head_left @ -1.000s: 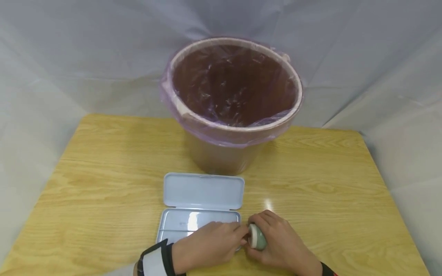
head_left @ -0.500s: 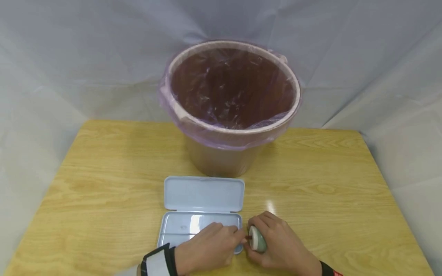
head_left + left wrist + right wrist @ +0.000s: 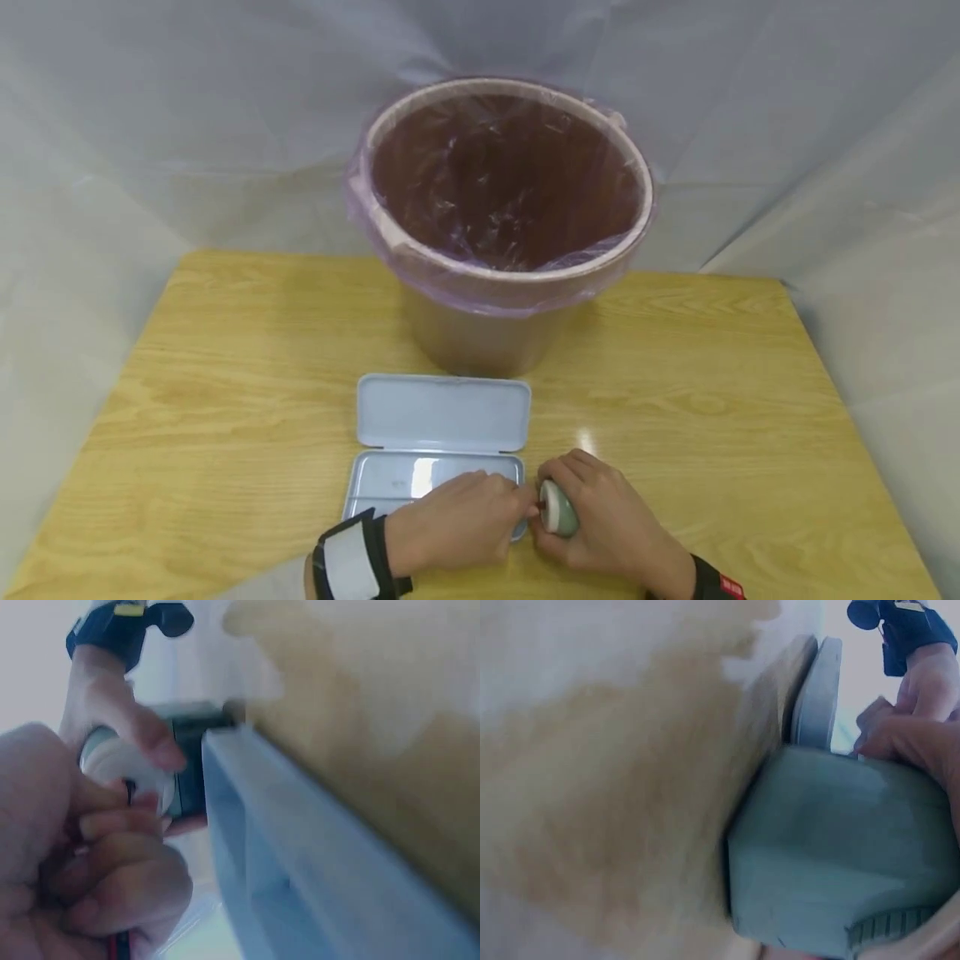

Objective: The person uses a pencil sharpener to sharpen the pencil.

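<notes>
My right hand (image 3: 603, 521) grips a green pencil sharpener (image 3: 840, 847) with a white face, holding it low over the table. My left hand (image 3: 465, 521) pinches a thin pencil (image 3: 118, 946), red and black where it shows below the curled fingers. The pencil's other end meets the white face of the sharpener, and the left fingertips are close to it. Most of the pencil is hidden by the left hand. Beside the sharpener lies an opened light-blue pencil case (image 3: 442, 412), its lid folded back. The left hand overlaps the case's lower right part in the head view.
Behind the case stands a large brown bin (image 3: 480, 337) lined with a thin purple bag (image 3: 360, 196). Everything rests on a wood-grain table (image 3: 712, 400). Pale grey sheeting (image 3: 187, 108) surrounds the table at the back and sides.
The left hand has turned a little at the wrist and shifted slightly beside the sharpener, still pinching the pencil. The right hand keeps its grip on the sharpener in nearly the same place.
</notes>
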Tool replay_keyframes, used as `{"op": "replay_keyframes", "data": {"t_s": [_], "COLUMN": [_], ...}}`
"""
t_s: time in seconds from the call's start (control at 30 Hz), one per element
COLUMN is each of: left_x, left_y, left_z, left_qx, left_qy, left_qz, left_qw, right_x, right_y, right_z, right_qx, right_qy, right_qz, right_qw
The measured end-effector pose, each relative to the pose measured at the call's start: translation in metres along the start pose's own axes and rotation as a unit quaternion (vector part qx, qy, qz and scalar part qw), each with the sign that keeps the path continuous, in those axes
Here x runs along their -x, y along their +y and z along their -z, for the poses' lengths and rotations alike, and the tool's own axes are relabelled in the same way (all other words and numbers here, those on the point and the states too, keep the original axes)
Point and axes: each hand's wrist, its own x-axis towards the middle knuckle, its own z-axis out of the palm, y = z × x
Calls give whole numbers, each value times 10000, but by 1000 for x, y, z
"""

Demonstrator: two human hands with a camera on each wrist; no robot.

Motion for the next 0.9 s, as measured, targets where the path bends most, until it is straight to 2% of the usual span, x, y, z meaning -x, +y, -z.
{"op": "replay_keyframes", "data": {"t_s": [0.1, 0.17, 0.23, 0.33, 0.4, 0.47, 0.57, 0.67, 0.7, 0.8, 0.87, 0.9], "left_x": [2, 5, 8, 8, 3, -5, -20, -34, -39, -48, -52, -53], "left_y": [2, 4, 8, 17, 26, 38, 55, 66, 67, 67, 65, 63], "left_z": [6, 11, 16, 21, 23, 22, 16, 5, 1, -9, -13, -15], "left_qx": [-159, -404, -811, -1394, -1733, -2003, -2326, -2735, -2869, -3301, -3324, -3230], "left_qy": [-96, 37, 459, 1154, 1395, 1319, 906, 609, 596, 835, 1000, 1070], "left_qz": [108, 183, 165, 172, 118, 91, 29, 19, 5, -1, -4, -17], "left_qw": [9998, 9990, 9955, 9833, 9749, 9708, 9684, 9599, 9561, 9402, 9378, 9403], "right_x": [-2, -2, 1, 13, 25, 36, 48, 55, 57, 61, 63, 64], "right_y": [1, 2, 4, 7, 8, 10, 13, 15, 16, 14, 12, 11], "right_z": [6, 15, 27, 44, 53, 58, 60, 57, 56, 52, 51, 51], "right_qx": [-129, -255, -335, -255, -175, -251, -699, -1162, -1231, -1259, -1187, -1154], "right_qy": [-242, -421, -550, -664, -834, -1118, -1513, -1603, -1553, -1314, -1136, -1059], "right_qz": [-99, -331, -672, -1056, -1282, -1475, -1725, -1826, -1825, -1794, -1696, -1637], "right_qw": [9996, 9982, 9957, 9919, 9881, 9824, 9708, 9630, 9630, 9668, 9717, 9740]}}
